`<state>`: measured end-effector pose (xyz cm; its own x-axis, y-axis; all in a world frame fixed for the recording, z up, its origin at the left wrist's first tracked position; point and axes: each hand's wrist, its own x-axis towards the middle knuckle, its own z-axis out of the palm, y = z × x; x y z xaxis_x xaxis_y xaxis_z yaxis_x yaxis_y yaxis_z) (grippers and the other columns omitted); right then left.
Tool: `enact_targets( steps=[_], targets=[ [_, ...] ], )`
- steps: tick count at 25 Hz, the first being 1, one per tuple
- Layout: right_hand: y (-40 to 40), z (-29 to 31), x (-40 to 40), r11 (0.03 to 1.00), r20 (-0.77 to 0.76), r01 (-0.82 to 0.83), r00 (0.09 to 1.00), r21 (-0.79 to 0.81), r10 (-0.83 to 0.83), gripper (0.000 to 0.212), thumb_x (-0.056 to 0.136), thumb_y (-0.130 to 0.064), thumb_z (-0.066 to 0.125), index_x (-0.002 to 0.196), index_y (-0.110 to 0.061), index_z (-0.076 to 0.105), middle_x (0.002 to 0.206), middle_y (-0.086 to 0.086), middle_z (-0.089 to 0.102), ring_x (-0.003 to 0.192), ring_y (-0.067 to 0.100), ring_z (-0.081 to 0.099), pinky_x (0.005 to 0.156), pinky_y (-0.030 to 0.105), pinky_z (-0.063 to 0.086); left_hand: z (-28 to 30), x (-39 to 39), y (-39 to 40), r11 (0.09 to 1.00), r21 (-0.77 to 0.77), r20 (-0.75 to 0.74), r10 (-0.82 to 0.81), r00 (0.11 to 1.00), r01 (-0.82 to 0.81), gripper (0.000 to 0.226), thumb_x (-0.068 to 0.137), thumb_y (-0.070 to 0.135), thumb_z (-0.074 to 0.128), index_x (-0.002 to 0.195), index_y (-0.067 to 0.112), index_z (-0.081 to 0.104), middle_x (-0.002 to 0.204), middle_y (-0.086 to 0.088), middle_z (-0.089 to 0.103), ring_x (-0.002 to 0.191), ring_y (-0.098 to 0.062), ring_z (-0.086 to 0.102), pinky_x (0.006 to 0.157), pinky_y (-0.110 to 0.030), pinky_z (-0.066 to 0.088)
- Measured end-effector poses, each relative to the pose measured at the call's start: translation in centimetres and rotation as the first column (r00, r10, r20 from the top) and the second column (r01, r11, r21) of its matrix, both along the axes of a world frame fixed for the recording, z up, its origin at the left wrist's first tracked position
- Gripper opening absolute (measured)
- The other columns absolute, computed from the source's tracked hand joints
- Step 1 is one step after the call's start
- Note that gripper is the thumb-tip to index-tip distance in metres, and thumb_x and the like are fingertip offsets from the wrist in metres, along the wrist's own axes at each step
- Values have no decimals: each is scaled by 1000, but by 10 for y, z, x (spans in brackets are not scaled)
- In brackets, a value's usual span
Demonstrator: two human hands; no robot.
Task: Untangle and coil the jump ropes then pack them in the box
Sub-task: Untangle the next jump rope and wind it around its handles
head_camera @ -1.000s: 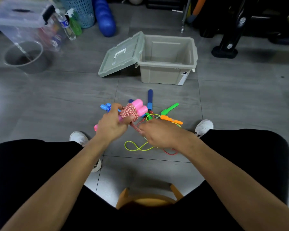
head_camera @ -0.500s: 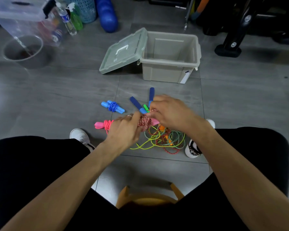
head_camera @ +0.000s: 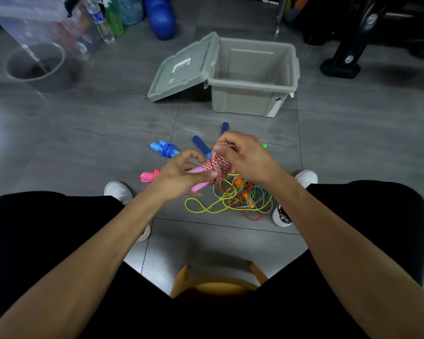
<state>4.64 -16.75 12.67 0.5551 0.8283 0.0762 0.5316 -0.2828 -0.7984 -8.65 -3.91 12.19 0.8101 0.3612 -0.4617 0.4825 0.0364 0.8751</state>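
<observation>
- Left hand (head_camera: 181, 176): we grip the pink handles (head_camera: 198, 178) of the red-and-white rope, thumb pressed at the edge of its winding.
- Right hand (head_camera: 242, 155): we pinch the rope's end against the red-and-white coil (head_camera: 217, 165), fingers curled round it.
- Step in hand, by our judgement: finishing the wrap on this rope (tucking the end looks like what remains).
- Already coiled on the floor: blue rope bundle (head_camera: 165, 149); pink bundle (head_camera: 148, 176), partly hidden.
- Still tangled: green, yellow and red cords (head_camera: 233, 201) with orange handles, below our hands.
- Grey storage box (head_camera: 252, 100): open, lid (head_camera: 181, 67) leaning beside it, nothing visible inside.
- Next move calls for securing the end, then carrying the bundle forward to the box.
</observation>
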Motion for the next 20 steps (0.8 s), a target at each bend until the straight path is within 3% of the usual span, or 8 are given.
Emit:
enact_targets(
  steps=[3,5,7,9,13,15,17,20],
  targets=[
    [2,-4,-3,999,75,-34,997,-5,34,19,92,-25,58,87,-8,65,81,2,61,74,13,55,65,20,38,1,-2,-2,992,-102,-141,-86,986,72,41,83,24,72,116,18,49,97,-12,69,65,-17,69,45,-24,49],
    [1,-3,-3,997,102,-65,992,-29,68,21,92,-28,57,89,-9,65,83,3,60,76,14,56,66,24,39,0,0,2,988,47,-181,-135,974,146,38,82,27,74,114,15,57,86,-11,68,55,-13,62,43,-21,42],
    [0,-2,-3,993,127,-98,986,-64,106,24,91,-32,56,90,-10,65,83,3,59,76,15,55,66,27,40,-1,2,4,955,177,-231,-196,953,239,23,83,29,73,98,13,65,72,-8,66,52,-11,58,46,-19,41],
    [0,-3,0,982,124,-138,980,-128,154,24,92,-32,57,91,-10,65,86,3,57,77,15,53,68,28,39,-3,3,3,904,300,-268,-225,937,303,18,85,29,70,95,15,64,77,-6,70,57,-11,62,49,-18,46],
    [0,-13,6,969,20,-135,990,-209,142,26,93,-37,54,99,-13,65,101,5,58,92,17,56,82,35,47,-11,1,-5,709,619,-291,-194,937,339,32,86,34,67,109,15,57,94,-10,66,79,-31,67,72,-42,57],
    [1,-13,8,980,9,-110,994,-166,113,27,93,-36,55,100,-12,65,100,7,60,93,19,57,84,40,47,-8,0,-6,832,496,-205,-168,964,251,38,88,36,65,117,16,52,90,-11,66,76,-30,68,73,-44,58],
    [1,-11,8,990,6,-119,993,-77,120,26,91,-33,58,97,-10,67,97,8,62,90,20,59,81,41,48,-1,-1,-9,986,147,-102,-60,993,74,44,92,39,59,127,16,46,91,-11,65,77,-24,69,72,-43,60],
    [0,-10,3,986,42,-166,986,31,164,24,90,-29,60,93,-7,68,97,8,64,90,21,61,80,41,49,6,-1,-8,951,-272,-137,117,984,-151,37,94,41,53,120,15,48,88,-10,63,69,-19,67,60,-35,59]
  ],
)
